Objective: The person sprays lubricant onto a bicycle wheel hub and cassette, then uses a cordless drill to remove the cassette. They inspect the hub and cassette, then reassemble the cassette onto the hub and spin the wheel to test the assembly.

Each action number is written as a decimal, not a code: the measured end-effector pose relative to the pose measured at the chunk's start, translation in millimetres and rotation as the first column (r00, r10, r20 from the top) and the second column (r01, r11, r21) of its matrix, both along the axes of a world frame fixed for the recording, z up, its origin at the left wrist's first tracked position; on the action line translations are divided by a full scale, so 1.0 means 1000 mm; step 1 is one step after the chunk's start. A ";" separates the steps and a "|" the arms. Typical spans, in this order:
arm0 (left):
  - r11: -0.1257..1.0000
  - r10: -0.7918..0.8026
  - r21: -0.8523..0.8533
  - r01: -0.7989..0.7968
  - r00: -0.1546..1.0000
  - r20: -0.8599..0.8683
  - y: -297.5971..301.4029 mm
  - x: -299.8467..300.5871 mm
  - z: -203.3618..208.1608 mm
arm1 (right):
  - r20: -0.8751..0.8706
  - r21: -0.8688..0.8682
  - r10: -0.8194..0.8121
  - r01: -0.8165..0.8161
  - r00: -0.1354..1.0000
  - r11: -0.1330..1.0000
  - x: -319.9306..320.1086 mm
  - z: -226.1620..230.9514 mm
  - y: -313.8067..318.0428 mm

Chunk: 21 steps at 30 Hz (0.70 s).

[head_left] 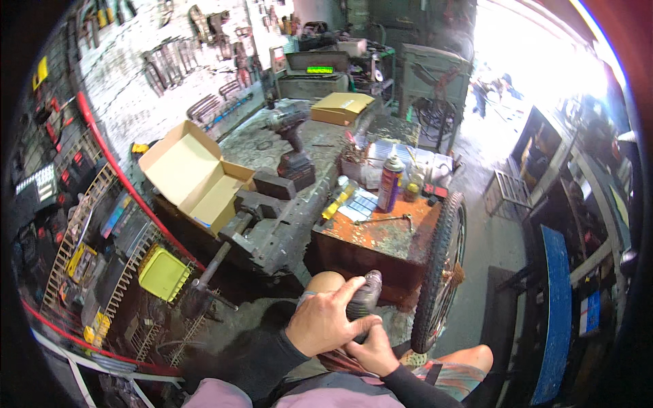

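Low in front of my body, both my hands are on a dark power tool (365,299) with a ribbed, rounded body; it looks like a small drill, though its lower part is hidden. My left hand (322,321) lies along its left side, the index finger stretched toward the tip and the thumb across the body. Lower down, my right hand (375,351) is closed around the handle end, its thumb up beside the left thumb. Right of the hands stands a bicycle wheel (441,272) with a knobby tyre, upright beside an orange-topped box (381,239).
A bench vise (262,221) sits at the near edge of the grey workbench (253,141), beside a cordless drill (294,153) and an opened cardboard box (194,173). A spray can (390,182) and a wrench (384,219) are on the orange top. A yellow-green bin (164,272) hangs left.
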State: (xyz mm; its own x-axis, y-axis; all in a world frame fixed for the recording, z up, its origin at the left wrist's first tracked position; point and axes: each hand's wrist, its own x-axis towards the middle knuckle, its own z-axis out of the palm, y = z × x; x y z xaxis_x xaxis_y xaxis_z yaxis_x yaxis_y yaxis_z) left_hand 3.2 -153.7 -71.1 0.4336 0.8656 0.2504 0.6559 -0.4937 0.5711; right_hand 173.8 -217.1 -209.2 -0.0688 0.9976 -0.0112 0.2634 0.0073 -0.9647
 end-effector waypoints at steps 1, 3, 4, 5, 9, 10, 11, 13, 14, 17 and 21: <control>0.998 -0.031 -0.045 0.035 0.997 0.077 -0.004 -0.009 0.002 | -0.020 -0.015 0.014 -0.014 1.000 1.000 0.006 0.010 0.000; 0.974 -0.037 -0.211 0.088 0.971 0.237 -0.003 -0.029 0.001 | -0.028 -0.252 0.089 -0.093 0.996 0.963 0.025 0.041 0.013; 0.991 -0.032 -0.114 0.067 0.959 0.281 -0.001 -0.043 -0.011 | -0.128 -0.239 0.128 -0.156 0.983 0.958 0.029 0.051 0.018; 0.999 -0.033 -0.016 0.040 0.946 0.322 0.005 -0.058 -0.026 | -0.200 -0.283 0.212 -0.263 0.957 0.922 0.034 0.060 0.024; 0.998 0.067 -0.027 -0.062 0.909 0.411 0.011 -0.107 -0.055 | -0.709 -0.313 0.288 -0.653 0.644 0.690 0.018 0.105 0.044; 0.992 0.106 0.015 -0.125 0.890 0.443 0.010 -0.116 -0.056 | -0.605 -0.313 0.345 -0.613 0.717 0.725 0.007 0.113 0.057; 0.980 0.169 0.021 -0.196 0.889 0.425 0.009 -0.125 -0.051 | -0.490 -0.303 0.394 -0.576 0.778 0.759 -0.006 0.118 0.069; 0.955 0.242 0.057 -0.292 0.874 0.421 0.016 -0.141 -0.060 | -0.107 -0.120 0.503 -0.514 0.858 0.850 -0.029 0.118 0.090; 0.949 0.269 0.047 -0.312 0.878 0.396 0.014 -0.148 -0.068 | -0.198 -0.206 0.478 -0.513 0.856 0.834 -0.038 0.122 0.094; 0.888 0.411 0.037 -0.459 0.826 0.385 0.016 -0.162 -0.093 | -0.172 -0.125 0.463 -0.485 0.870 0.865 -0.072 0.123 0.109; 0.825 0.495 -0.072 -0.560 0.656 0.570 0.031 -0.176 -0.099 | -0.008 0.031 0.514 -0.514 0.858 0.857 -0.097 0.150 0.140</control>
State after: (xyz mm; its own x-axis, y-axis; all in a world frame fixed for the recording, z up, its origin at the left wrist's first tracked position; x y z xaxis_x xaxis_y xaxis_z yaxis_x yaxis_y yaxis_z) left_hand -173.0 -123.0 -170.2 -0.3275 0.8607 0.3898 0.4178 -0.2381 0.8768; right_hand 77.1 -76.8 -59.0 -0.5716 0.8203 0.0205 0.2000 0.1635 -0.9661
